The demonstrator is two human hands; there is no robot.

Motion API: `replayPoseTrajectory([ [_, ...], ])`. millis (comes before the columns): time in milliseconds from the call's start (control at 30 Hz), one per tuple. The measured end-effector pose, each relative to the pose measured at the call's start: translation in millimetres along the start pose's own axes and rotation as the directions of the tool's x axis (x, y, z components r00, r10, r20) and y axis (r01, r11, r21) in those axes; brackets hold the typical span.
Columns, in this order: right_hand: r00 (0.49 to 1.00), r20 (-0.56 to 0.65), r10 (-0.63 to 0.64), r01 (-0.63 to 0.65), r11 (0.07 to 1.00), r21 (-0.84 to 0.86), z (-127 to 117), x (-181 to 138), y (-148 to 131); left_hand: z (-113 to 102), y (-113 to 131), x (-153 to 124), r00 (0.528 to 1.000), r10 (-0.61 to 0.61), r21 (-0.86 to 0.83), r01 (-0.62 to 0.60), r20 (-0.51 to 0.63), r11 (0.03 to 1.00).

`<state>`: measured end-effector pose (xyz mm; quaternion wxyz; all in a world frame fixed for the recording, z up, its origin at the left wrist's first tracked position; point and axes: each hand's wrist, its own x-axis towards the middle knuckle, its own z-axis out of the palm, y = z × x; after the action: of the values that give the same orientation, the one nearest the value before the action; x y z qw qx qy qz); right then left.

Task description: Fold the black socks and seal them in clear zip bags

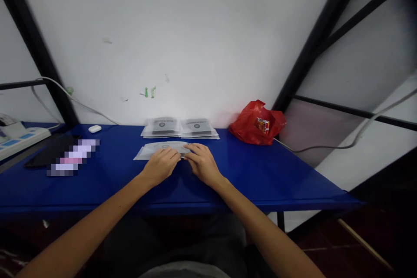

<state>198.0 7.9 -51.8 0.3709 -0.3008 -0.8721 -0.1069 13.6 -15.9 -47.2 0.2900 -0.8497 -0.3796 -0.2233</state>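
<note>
A flat translucent white packet (153,148) with a dark round print lies in front of me on the blue table. My left hand (162,166) is closed on the packet's near edge, fingers curled together. My right hand (204,165) pinches the same packet near its right end, thumb below and fingers on top. Both hands cover much of the packet's right half, so their exact hold is partly hidden. Behind it, against the wall, two stacks of similar packets lie side by side: a left stack (162,127) and a right stack (198,128), both with dark lettering.
A crumpled red plastic bag (252,124) with a small wrapper (262,125) sits at the back right. On the left are a white earbud case (94,129), a dark tablet-like object (48,152), a blurred-out item (73,157) and a power strip (26,140). The table's edge (208,205) is near me.
</note>
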Motion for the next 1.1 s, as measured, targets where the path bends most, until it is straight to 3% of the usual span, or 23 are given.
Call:
replayPoseTrajectory([
  [200,0.999,0.033,0.025,-0.025,1.000,-0.001,-11,-1,5,-8,-8,-4,0.999,-0.008,-0.016,0.009,0.045,1.000],
  [367,0.992,-0.011,0.129,-0.129,0.990,-0.049,-26,-17,34,-17,-39,-30,0.992,-0.119,-0.007,0.120,0.051,0.993],
  [500,0.979,0.000,0.202,-0.201,0.975,-0.100,-28,-22,46,-25,-40,-39,0.974,-0.178,0.001,0.179,0.142,0.984],
  [600,0.955,-0.021,0.297,-0.296,0.939,-0.176,-23,-16,47,-40,-25,-31,0.941,-0.207,-0.124,0.247,0.269,0.961],
  [667,0.929,-0.038,0.368,-0.368,0.904,-0.220,-19,-11,45,-51,-16,-21,0.922,-0.150,-0.307,0.268,0.358,0.913],
  [733,0.910,-0.024,0.413,-0.407,0.883,-0.235,-14,-7,43,-55,-10,-12,0.926,-0.102,-0.457,0.273,0.364,0.847],
  [867,0.900,0.078,0.429,-0.417,0.899,-0.130,-6,-7,35,-34,-19,2,0.938,-0.233,-0.432,0.326,0.256,0.841],
  [1033,0.872,0.062,0.485,-0.488,0.872,0.033,1,-12,28,12,-38,3,0.868,-0.321,-0.284,0.440,0.379,0.852],
  [1100,0.870,0.065,0.489,-0.492,0.869,0.046,3,-13,28,19,-37,1,0.867,-0.323,-0.260,0.435,0.379,0.862],
])
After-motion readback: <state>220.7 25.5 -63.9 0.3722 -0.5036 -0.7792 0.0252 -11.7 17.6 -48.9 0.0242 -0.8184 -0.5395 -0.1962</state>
